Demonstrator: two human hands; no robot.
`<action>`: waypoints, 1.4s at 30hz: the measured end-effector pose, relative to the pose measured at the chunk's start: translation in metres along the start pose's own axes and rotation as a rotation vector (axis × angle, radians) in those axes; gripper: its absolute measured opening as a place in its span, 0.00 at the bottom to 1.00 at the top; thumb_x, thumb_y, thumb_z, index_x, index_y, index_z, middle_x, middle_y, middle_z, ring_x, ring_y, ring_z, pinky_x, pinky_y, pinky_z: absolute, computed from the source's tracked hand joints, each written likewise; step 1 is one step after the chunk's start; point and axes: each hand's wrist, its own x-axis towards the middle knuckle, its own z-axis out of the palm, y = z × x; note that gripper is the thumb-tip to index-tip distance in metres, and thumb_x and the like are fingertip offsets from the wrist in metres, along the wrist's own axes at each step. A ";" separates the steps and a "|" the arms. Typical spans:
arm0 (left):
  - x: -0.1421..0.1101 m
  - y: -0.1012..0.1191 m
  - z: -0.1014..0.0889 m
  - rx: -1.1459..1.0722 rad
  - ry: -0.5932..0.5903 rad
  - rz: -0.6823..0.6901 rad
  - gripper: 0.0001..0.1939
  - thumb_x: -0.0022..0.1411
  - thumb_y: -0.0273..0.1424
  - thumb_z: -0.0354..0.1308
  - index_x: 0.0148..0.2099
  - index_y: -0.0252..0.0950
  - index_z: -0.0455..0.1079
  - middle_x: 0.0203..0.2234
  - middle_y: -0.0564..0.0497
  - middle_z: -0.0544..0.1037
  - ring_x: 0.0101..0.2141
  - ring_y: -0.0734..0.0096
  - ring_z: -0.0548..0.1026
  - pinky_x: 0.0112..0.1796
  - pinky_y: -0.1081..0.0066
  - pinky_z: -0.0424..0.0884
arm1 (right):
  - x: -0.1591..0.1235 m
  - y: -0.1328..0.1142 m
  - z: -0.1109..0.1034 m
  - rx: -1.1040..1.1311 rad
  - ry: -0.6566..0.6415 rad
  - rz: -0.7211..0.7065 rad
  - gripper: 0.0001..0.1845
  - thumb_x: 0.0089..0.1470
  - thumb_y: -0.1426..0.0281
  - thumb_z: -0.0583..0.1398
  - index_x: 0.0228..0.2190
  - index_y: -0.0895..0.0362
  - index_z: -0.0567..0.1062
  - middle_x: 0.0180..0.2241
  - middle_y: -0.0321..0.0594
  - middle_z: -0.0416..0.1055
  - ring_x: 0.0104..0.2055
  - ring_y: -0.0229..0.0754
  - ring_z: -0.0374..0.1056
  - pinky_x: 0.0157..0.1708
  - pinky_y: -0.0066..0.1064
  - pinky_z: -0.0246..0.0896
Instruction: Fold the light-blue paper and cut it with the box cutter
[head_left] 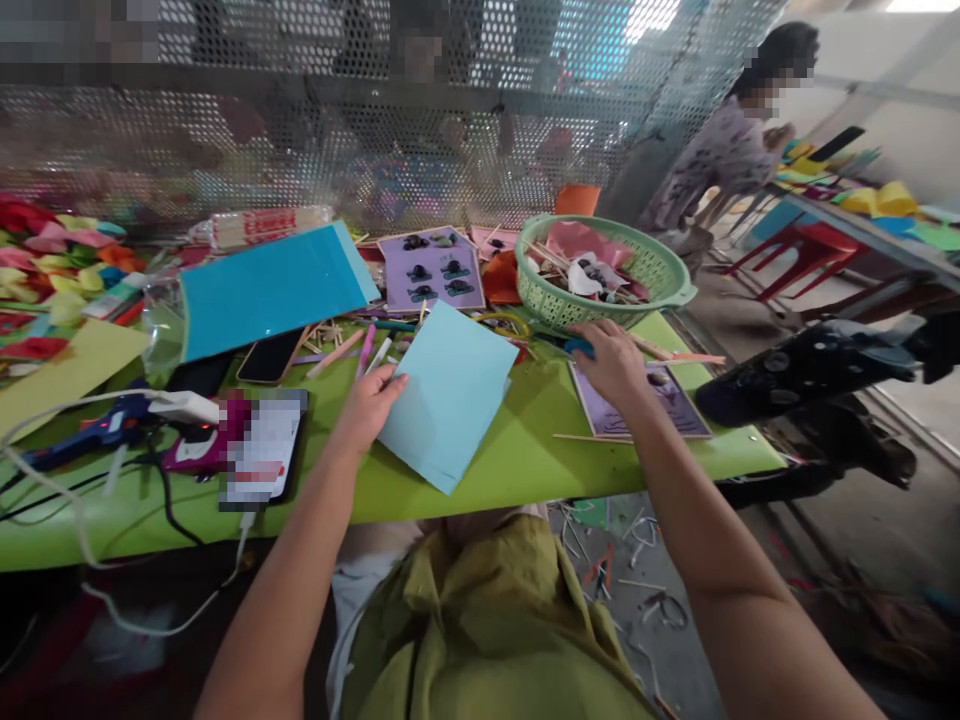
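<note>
My left hand (373, 405) pinches the left edge of a light blue sheet of paper (451, 395), thumb on top. More than one layer shows at the sheet's lower right edge. Farther right, my right hand (613, 362) closes over the blue handle of what look like scissors (576, 347), whose other end points left. Under that hand and wrist lies a purple card (600, 412) with dark drawn lines and a small stone, partly hidden. Beyond the paper is another purple card (433, 272) bearing several dark stones.
A green basket (529, 290) of scraps stands behind my right hand. A bright blue sheet (277, 290), a phone (266, 450), a glue gun (94, 435) and cables crowd the left. A black object (802, 370) juts at the right edge. Another person (712, 150) stands at a farther table.
</note>
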 end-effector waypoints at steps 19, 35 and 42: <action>-0.009 0.001 0.020 -0.136 0.073 0.144 0.24 0.62 0.58 0.61 0.39 0.41 0.69 0.33 0.50 0.72 0.39 0.64 0.71 0.40 0.67 0.70 | -0.018 -0.119 0.035 1.050 -0.154 0.154 0.28 0.46 0.42 0.69 0.31 0.53 0.77 0.32 0.39 0.74 0.33 0.43 0.65 0.34 0.35 0.62; -0.016 0.010 0.023 -0.037 0.045 0.146 0.20 0.66 0.53 0.57 0.41 0.41 0.74 0.37 0.48 0.78 0.45 0.61 0.74 0.45 0.68 0.72 | -0.028 -0.115 0.032 0.738 -0.130 0.001 0.17 0.58 0.54 0.60 0.25 0.53 0.75 0.26 0.38 0.73 0.29 0.44 0.65 0.32 0.33 0.58; -0.015 0.008 0.023 -0.076 0.022 0.083 0.14 0.63 0.46 0.58 0.40 0.42 0.73 0.38 0.49 0.80 0.46 0.61 0.75 0.49 0.66 0.72 | -0.027 -0.111 0.039 0.728 -0.155 0.014 0.14 0.55 0.56 0.62 0.26 0.53 0.75 0.25 0.37 0.74 0.29 0.45 0.66 0.31 0.32 0.59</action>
